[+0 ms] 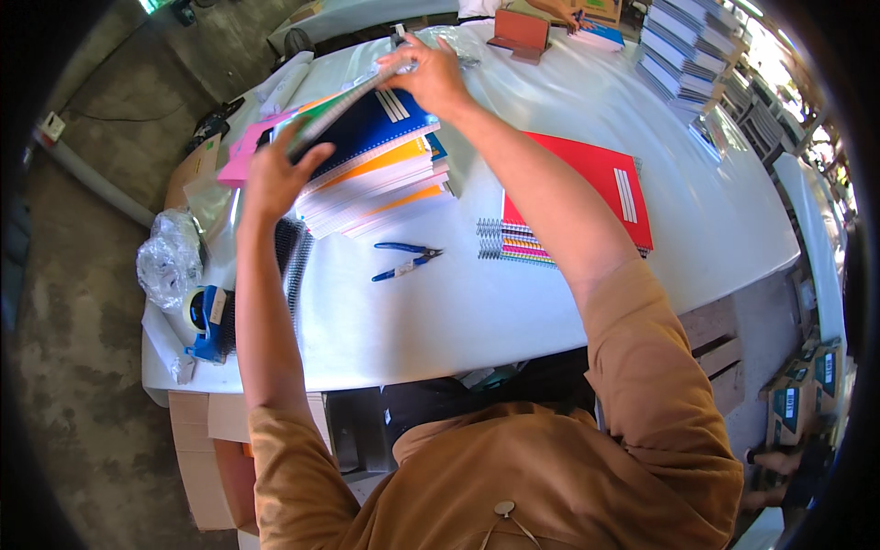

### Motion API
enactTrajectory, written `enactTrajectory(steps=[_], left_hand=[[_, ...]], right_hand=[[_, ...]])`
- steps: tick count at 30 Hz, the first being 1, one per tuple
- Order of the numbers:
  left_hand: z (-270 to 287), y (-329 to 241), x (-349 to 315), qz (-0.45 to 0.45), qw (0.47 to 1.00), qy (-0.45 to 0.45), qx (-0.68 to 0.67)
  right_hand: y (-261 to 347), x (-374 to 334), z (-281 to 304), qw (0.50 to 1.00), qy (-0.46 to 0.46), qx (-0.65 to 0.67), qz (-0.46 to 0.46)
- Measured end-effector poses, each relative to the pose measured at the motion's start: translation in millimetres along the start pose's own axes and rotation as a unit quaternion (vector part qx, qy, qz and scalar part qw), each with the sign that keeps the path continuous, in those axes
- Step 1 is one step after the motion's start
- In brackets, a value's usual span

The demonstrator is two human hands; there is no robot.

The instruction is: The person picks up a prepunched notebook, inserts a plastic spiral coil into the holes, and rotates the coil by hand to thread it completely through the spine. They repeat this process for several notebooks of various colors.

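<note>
While a bundle point(355, 98) is pinched by the right hand point(431, 78), its near end is clasped by the left hand point(274, 178). Notebooks point(378, 187) are stacked beneath.

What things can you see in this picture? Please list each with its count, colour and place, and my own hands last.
Table: one, white-covered, centre
Blue-topped notebook pile: one, left of centre
Red-topped notebook pile: one, right of centre
Pliers: one, blue handles, between the piles
Pink sheets: count unclear, beside the blue-topped pile
Black coils: several, near the left forearm
Tape dispenser: one, blue, left edge
Plastic wrap: one bunch, clear, far left
Holder: one, reddish-brown, back
Tall book stack: one, whitish, back right
Another person's hand: one, top
Left hand: one, bare, beside the blue-topped pile
Right hand: one, bare, above it
</note>
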State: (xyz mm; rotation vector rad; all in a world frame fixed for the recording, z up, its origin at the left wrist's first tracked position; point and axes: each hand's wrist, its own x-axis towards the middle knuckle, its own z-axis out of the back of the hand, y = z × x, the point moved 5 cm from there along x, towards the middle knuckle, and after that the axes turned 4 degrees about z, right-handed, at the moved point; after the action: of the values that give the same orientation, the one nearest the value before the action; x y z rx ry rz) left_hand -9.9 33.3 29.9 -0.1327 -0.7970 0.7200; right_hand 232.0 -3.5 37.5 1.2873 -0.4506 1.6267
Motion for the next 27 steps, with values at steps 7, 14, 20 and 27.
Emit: enactTrajectory(steps=[7, 14, 20, 27], left_hand=[[99.3, -21.8, -84.4, 0.093, 0.92, -0.19, -0.33], [-50.3, -39.8, -255.3, 0.362, 0.793, 0.039, -0.488], [-72.1, -55.9, -270.6, 0.355, 0.828, 0.037, -0.432], [-94.0, -48.3, -272.5, 0.361, 0.822, 0.083, -0.433]], right_hand=[[102.1, 14.5, 133.7, 0.968, -0.03, 0.22, 0.12], [92.9, -218.8, 123.5, 0.844, -0.011, 0.411, -0.345], [101.9, -271.4, 134.1, 0.811, 0.02, 0.417, -0.409], [89.6, -262.4, 144.8, 0.841, 0.087, 0.378, -0.377]])
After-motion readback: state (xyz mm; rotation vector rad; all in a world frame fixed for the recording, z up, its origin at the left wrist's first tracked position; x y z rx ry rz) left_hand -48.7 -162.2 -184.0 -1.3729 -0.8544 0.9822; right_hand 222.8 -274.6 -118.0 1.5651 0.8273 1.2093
